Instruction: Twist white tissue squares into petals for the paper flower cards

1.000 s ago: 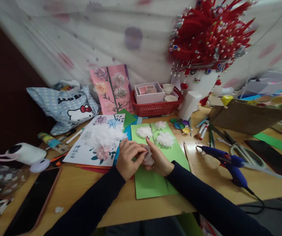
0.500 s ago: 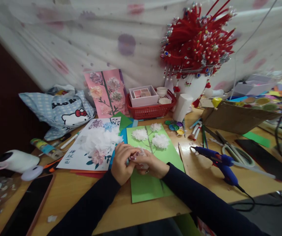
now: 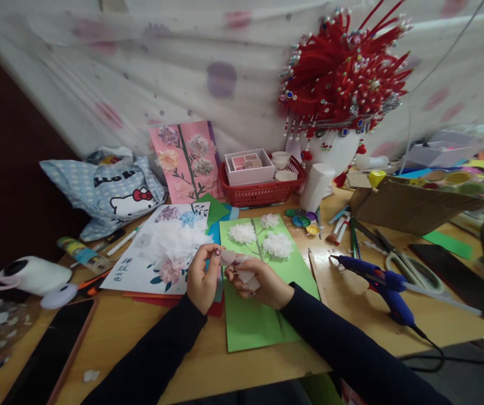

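Observation:
Above the green card (image 3: pixel 262 323), my left hand (image 3: pixel 203 278) pinches the edge of a small white paper piece (image 3: pixel 227 257) between thumb and finger. Right beside it, my right hand (image 3: pixel 262 281) is curled around more thin white paper (image 3: pixel 248 277). Three fluffy white paper flowers (image 3: pixel 277 244) lie on the upper part of the green card, along a drawn stem. To the left, a white sheet (image 3: pixel 140 270) carries a heap of white tissue paper (image 3: pixel 166 239) and coloured paper flowers.
A blue glue gun (image 3: pixel 376 278) and scissors (image 3: pixel 412 270) lie at the right. Behind are a red basket (image 3: pixel 258 194), a white roll (image 3: pixel 315 187) and a red beaded headdress (image 3: pixel 343 73). A phone (image 3: pixel 50 354) rests at the front left, near a checked bag (image 3: pixel 107 191).
My hands were clasped together and have moved slightly apart, so the white paper between them shows. The camera view has shifted a little.

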`<state>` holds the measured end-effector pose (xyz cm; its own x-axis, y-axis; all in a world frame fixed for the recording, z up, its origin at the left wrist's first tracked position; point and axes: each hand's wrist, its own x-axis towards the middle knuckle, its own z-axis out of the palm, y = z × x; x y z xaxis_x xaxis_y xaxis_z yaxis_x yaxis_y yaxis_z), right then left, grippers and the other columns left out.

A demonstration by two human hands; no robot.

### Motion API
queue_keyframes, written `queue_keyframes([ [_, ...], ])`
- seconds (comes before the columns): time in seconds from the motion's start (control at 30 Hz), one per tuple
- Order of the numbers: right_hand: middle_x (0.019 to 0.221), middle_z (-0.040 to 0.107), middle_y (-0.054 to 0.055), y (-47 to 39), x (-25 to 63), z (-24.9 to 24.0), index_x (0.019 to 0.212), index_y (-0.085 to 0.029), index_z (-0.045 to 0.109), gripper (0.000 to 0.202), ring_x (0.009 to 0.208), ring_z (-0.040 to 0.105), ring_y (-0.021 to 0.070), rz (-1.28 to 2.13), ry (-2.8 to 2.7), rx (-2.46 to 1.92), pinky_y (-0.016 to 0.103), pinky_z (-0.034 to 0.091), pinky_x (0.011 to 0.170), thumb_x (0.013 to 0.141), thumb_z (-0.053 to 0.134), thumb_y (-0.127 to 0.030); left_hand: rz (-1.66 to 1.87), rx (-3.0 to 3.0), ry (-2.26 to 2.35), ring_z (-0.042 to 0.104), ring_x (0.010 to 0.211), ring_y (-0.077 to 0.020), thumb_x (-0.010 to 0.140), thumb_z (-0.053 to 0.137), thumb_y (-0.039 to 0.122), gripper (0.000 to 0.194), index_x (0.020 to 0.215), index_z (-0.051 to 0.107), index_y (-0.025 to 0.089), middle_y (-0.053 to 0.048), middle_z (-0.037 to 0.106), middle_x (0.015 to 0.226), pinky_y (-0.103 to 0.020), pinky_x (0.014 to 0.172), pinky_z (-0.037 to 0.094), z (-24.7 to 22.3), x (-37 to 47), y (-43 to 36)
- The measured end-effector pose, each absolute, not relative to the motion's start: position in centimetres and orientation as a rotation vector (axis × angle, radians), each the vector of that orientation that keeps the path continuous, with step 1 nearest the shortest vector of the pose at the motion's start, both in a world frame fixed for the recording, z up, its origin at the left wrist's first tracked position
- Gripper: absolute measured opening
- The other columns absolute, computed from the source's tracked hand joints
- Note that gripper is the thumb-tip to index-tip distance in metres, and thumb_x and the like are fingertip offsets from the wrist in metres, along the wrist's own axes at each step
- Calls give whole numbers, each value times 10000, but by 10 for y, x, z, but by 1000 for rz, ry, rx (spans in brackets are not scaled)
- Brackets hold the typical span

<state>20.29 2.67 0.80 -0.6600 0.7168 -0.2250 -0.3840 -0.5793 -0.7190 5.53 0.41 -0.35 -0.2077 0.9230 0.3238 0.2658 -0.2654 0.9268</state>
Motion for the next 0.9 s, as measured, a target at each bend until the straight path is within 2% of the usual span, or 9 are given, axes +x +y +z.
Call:
queue_keyframes([
  [0.07,692,648,-19,27,203,7,805,-179,602,192,420,404,58,2212,-861,-683,186,190,353,632,672,-225,1550,1406,1431,546,481,-136,949,501,453,272,919,592,198,20,612,645,-240,471,438,-4,55,6],
  [0.17,760,711,16,25,203,8,871,-167,640,246,437,481,74,2202,-900,-704,185,196,337,639,706,-217,1612,1314,1461,600,609,-153,916,524,499,306,880,575,200,-4,638,724,-243,562,488,-4,54,10],
  [0.27,757,713,20,22,204,12,919,-160,659,296,433,481,69,2228,-941,-738,175,177,326,659,752,-266,1631,1261,1499,571,598,-150,897,545,522,325,883,575,198,6,610,710,-241,547,469,-4,52,12],
  [0.33,669,661,-23,20,203,14,923,-169,643,329,388,384,46,2243,-959,-757,169,149,327,653,781,-298,1626,1252,1510,555,587,-151,882,568,536,337,880,582,200,15,589,689,-243,542,457,-4,52,13],
  [0.43,474,441,-127,18,202,14,886,-196,584,364,368,202,32,2231,-991,-776,161,115,349,649,811,-353,1587,1268,1485,575,611,-159,871,590,539,337,870,593,202,10,605,692,-251,570,470,-4,53,12],
  [0.53,440,302,-158,17,200,11,800,-229,487,411,382,144,37,2138,-1032,-803,168,100,362,689,809,-458,1509,1293,1418,591,607,-163,869,597,529,331,886,615,199,4,628,689,-259,573,483,-5,56,9],
  [0.6,443,312,-153,17,198,9,776,-234,457,442,379,152,37,2025,-1060,-830,177,102,366,708,803,-499,1462,1301,1378,591,604,-160,864,612,510,313,883,626,198,7,624,678,-257,566,481,-6,58,8],
  [0.83,454,348,-124,20,200,-1,760,-225,508,401,379,239,63,1698,-1135,-893,217,151,382,750,778,-522,1397,1220,1286,554,538,-143,835,640,524,324,912,634,209,53,532,572,-231,502,448,-2,61,8],
  [0.9,459,355,-117,21,201,-3,751,-223,517,390,385,246,67,1659,-1151,-902,222,162,391,759,780,-510,1370,1185,1246,554,527,-133,814,669,534,349,912,647,199,49,557,581,-230,510,461,2,62,8],
])
